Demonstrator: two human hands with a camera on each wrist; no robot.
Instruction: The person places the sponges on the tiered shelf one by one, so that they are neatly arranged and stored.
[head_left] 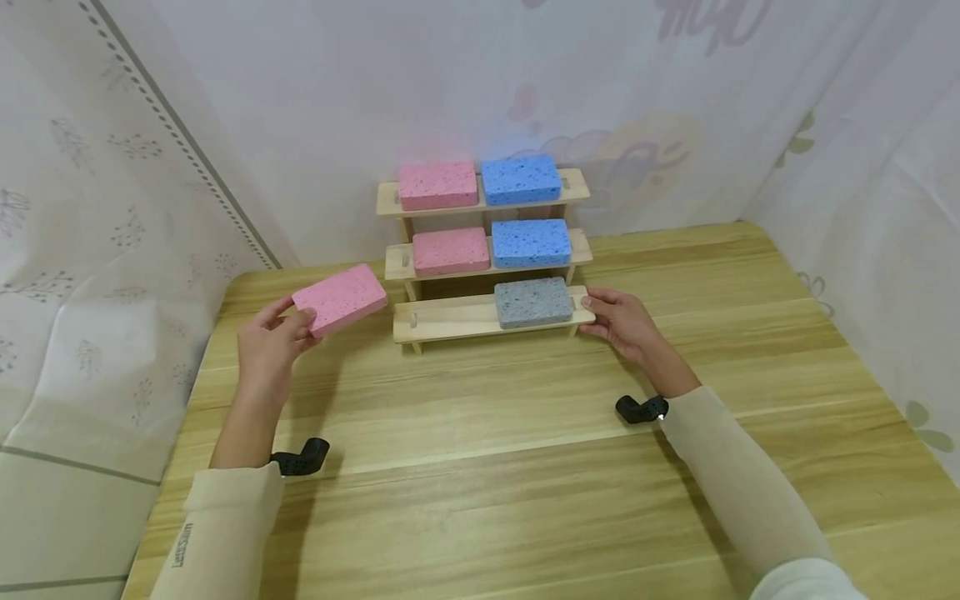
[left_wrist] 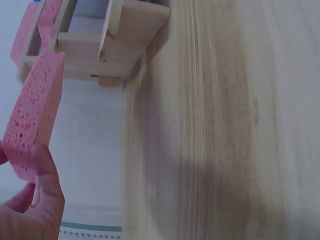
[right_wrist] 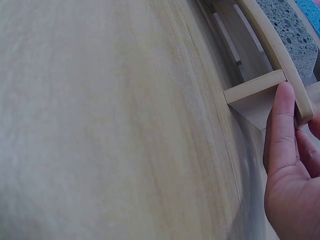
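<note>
My left hand (head_left: 270, 337) pinches a pink sponge (head_left: 341, 298) by its near left end, held above the table left of a three-step wooden rack (head_left: 450, 318). The left wrist view shows the thumb (left_wrist: 44, 162) against one face of that sponge. At the other side, my right hand (head_left: 624, 323) grips the right end of the rack's lowest step. Close by it, a grey sponge (head_left: 533, 302) lies on that step's right half; bare wood shows on the left half. In the right wrist view, fingers (right_wrist: 283, 117) touch the step's end beside its leg.
On the middle step a pink sponge (head_left: 451, 252) sits left of a blue sponge (head_left: 531, 243). The top step carries another pink sponge (head_left: 438, 185) and another blue sponge (head_left: 521, 180). A pale printed curtain (head_left: 315, 125) hangs behind the wood-grain table (head_left: 465, 467).
</note>
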